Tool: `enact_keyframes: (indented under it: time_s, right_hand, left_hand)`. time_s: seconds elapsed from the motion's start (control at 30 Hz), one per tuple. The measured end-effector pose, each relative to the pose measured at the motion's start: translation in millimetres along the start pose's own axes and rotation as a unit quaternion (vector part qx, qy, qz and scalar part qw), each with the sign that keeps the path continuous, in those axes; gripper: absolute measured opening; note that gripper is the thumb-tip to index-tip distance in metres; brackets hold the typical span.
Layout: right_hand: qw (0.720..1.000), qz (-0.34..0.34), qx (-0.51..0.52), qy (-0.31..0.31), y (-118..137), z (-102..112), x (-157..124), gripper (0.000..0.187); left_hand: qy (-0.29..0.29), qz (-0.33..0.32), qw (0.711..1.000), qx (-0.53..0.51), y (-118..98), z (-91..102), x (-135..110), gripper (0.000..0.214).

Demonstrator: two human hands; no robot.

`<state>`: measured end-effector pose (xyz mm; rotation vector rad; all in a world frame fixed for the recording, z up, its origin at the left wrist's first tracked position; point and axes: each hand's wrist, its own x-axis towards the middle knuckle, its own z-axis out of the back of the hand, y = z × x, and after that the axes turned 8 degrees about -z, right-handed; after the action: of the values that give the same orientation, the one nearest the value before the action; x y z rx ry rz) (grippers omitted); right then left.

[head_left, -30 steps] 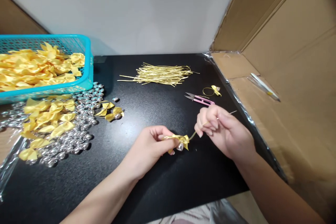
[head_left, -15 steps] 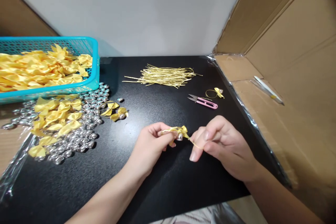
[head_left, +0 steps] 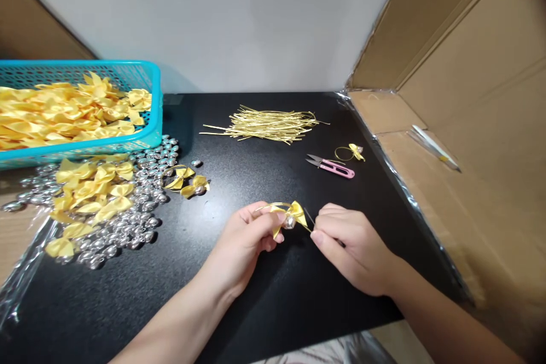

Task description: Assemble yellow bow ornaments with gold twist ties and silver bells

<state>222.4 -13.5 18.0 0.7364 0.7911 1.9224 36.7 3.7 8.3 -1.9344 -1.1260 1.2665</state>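
Observation:
My left hand (head_left: 247, 242) pinches a small yellow satin bow (head_left: 294, 215) with a silver bead under it and a loop of gold wire tie over my fingers. My right hand (head_left: 352, 247) is closed just to the right, pinching the free end of that gold wire tie (head_left: 307, 226) where it leaves the bow. Both hands hover low over the black tabletop (head_left: 239, 307).
A teal basket (head_left: 145, 136) of yellow bows stands at the back left. Loose bows (head_left: 91, 187) lie on a heap of silver beads (head_left: 136, 227) in front of it. A bundle of gold wire ties (head_left: 267, 123), pink thread snips (head_left: 333, 166), a finished bow ring (head_left: 352, 152) and a cardboard box (head_left: 460, 125) lie beyond and to the right.
My right hand has come down and in toward the bow, its fingers curling shut on the wire. The wire now loops over my left fingers. The left hand has barely moved.

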Motion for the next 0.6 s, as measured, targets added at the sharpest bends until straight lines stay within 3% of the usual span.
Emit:
enact_keyframes:
  time_s: [0.1, 0.27, 0.33, 0.5, 0.6]
  right_hand:
    - [0.999, 0.028, -0.029, 0.032, -2.3, -1.4, 0.8, 0.033]
    - [0.998, 0.015, -0.014, 0.058, -2.7, -0.7, 1.0, 0.03]
    - [0.999, 0.007, 0.031, 0.027, -1.4, 0.7, -0.2, 0.029]
    - [0.983, -0.008, 0.121, -0.142, 2.2, 5.7, -7.9, 0.024]
    - [0.965, -0.029, 0.213, -0.149, 2.2, 6.8, -10.5, 0.026]
  left_hand:
    - [0.007, -0.016, 1.0, 0.018, 0.7, 0.5, -1.2, 0.015]
    - [0.006, -0.036, 0.998, 0.046, 0.0, -0.3, -3.0, 0.016]
    - [-0.002, -0.049, 0.997, 0.061, -0.7, -0.9, -3.8, 0.018]
    - [-0.028, -0.074, 0.991, 0.104, -1.6, -1.8, -4.2, 0.016]
    - [-0.04, -0.078, 0.989, 0.122, -1.0, -1.9, -2.5, 0.018]
